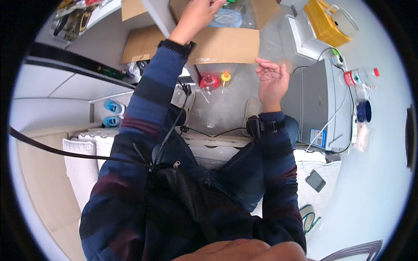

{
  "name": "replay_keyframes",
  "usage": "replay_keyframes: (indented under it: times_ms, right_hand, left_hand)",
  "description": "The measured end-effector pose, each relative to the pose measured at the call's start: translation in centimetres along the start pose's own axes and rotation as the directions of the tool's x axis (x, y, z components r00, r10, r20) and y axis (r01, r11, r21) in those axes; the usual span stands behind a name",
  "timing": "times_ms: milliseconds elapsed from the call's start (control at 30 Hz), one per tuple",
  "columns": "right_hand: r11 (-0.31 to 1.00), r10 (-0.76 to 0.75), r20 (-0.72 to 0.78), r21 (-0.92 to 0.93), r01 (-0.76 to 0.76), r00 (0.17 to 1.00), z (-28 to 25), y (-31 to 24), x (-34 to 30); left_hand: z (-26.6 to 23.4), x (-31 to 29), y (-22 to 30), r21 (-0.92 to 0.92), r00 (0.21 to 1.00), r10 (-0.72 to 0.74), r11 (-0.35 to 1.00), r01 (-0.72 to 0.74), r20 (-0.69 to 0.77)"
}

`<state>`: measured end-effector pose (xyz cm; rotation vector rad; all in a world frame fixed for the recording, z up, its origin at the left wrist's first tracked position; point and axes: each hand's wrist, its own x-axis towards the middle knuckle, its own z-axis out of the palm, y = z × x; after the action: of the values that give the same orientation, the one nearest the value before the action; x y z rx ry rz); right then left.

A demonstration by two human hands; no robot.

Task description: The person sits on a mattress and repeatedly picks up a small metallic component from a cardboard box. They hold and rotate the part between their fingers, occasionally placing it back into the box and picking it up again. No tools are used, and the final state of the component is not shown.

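Note:
My left hand (197, 18) reaches over an open cardboard box (226, 45) at the far middle. Its fingertips are partly cut off by the upper edge, beside a green piece (229, 2), so any hold there cannot be made out. Inside the box lie clear plastic bottles (227, 18). To the right, my right hand (273, 81) is raised with its palm turned up, open and holding nothing. Its loosely curled fingers come near the corner of the box's front flap. On the floor below that flap stand a red container (209, 81) and a yellow-capped bottle (225, 78).
A grey cabinet (311, 102) stands at right, with a red-labelled bottle (359, 77) and dark blue mug (364, 112) beyond it. A yellow box (325, 24) sits far right. Cables (213, 135) cross near my legs. A phone (315, 180) lies right; blue shoes (113, 114) stand left.

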<state>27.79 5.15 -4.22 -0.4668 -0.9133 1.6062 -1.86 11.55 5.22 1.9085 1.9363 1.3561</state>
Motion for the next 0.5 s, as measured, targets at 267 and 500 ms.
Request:
replay_keyframes:
  times_ms: [267, 500]
  right_hand:
    - [0.974, -0.008, 0.169, -0.22, 0.046, 0.986, -0.8, -1.7, -0.1]
    - [0.991, -0.134, -0.054, 0.003, 0.135, 0.989, -0.2, -2.6, 0.3]
  left_hand:
    - [4.2, 5.0, -3.3, 0.486, 0.934, 0.236, 0.803, -0.343, 0.269]
    - [1.5, 1.1, 5.0, 0.047, 0.972, 0.218, 0.974, -0.223, 0.088]
